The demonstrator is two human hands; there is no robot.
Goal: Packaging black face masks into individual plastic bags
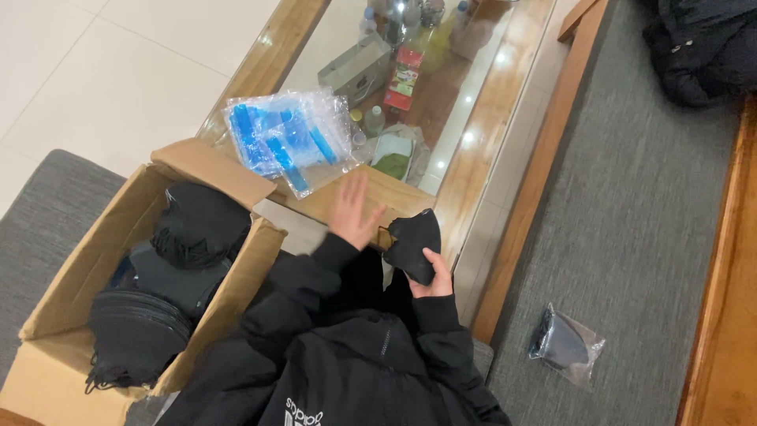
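My right hand (434, 276) grips a folded black face mask (412, 239) just above my lap. My left hand (352, 210) is open with fingers spread, blurred by motion, raised over the table edge below a stack of clear zip bags with blue strips (290, 138). To my left an open cardboard box (95, 260) holds several stacks of black masks (197, 225). Both arms wear black jacket sleeves.
A glass-topped wooden table (489, 118) carries bottles (404, 75), a grey box (355, 71) and a small dish with green contents (392, 160). One bagged black mask (564, 343) lies on the grey sofa cushion at right. Dark clothing (702, 47) sits top right.
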